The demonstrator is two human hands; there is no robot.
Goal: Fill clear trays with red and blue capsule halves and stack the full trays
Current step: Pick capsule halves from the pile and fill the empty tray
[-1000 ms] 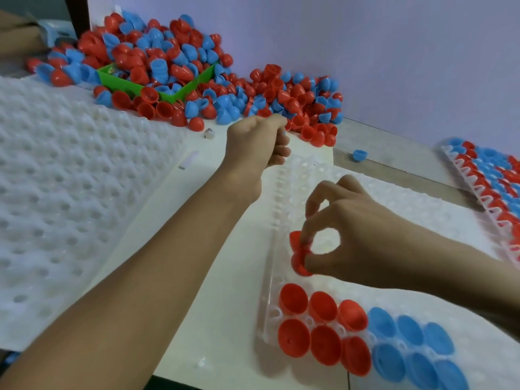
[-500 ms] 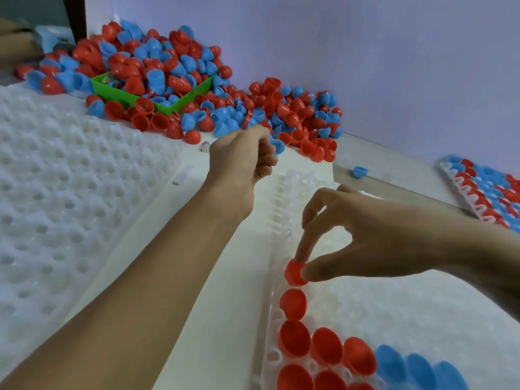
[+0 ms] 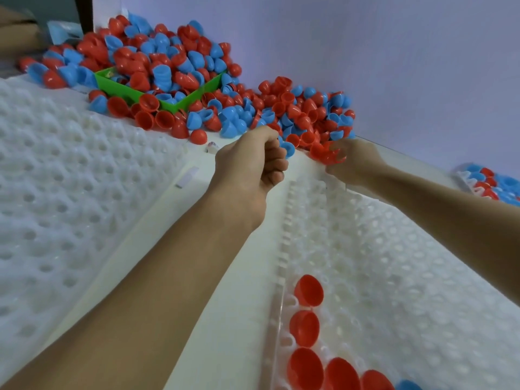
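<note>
step: restocking, tray (image 3: pixel 394 277) lower right barely started
pile (image 3: pixel 298 116): upper middle of frame, against the wall
left hand (image 3: pixel 250 164): fingers curled, contents can't tell
right hand (image 3: pixel 351 161): fingers grabbing red halves (image 3: pixel 323 154)
next: probably seat them beyond red row (image 3: pixel 308 291)

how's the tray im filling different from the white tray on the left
The tray being filled holds red capsule halves in its near pockets, with a blue one at the bottom edge; the left tray shows none in its pockets. The tray being filled lies right of the left forearm, the left tray on its other side. Both are pale, dimpled with rows of round pockets, and mostly unfilled.
</note>
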